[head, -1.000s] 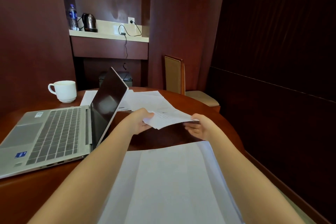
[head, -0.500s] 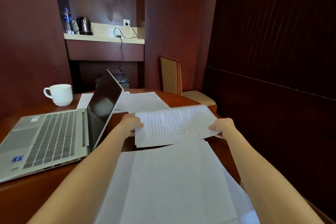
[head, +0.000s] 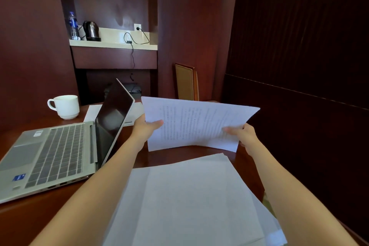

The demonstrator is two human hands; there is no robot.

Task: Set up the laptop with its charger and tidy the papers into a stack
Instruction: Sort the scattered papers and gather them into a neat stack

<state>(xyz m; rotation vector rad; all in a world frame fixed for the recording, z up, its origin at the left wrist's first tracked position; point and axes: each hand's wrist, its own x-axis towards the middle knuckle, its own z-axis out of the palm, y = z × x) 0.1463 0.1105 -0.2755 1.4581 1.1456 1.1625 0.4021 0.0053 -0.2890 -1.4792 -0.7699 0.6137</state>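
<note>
1. Centre of frame: printed sheet raised clear of the counter, long edges running left to right, printed face towards the camera.
2. At the sheet's left edge: left hand, grip pinching the paper, thumb across the printed face, fingers hidden behind it.
3. At the sheet's lower right corner: right hand, grip pinching likewise, thumb on the front, fingers out of sight behind the paper.
4. Lower centre, between the two forearms: loose stack of papers lying flat on the counter, edges not squared, a few sheets fanning out at lower right.
5. Left of frame: laptop open on the counter, keyboard up, screen dark, lid leaning towards the right and close beside the left forearm.
6. Just behind the lid: more white papers flat on the counter, partly hidden by the screen.
7. Middle left, beyond the laptop: white mug upright on the counter, handle to the left.
8. Upper left: shelf carrying a water bottle and a kettle side by side.
9. On the wall above the shelf: socket with a black charger cable plugged in, looped on the shelf and hanging down its front; lower end lost behind the laptop lid.
10. Upper centre, behind the raised sheet: chair, only its backrest showing.
</note>
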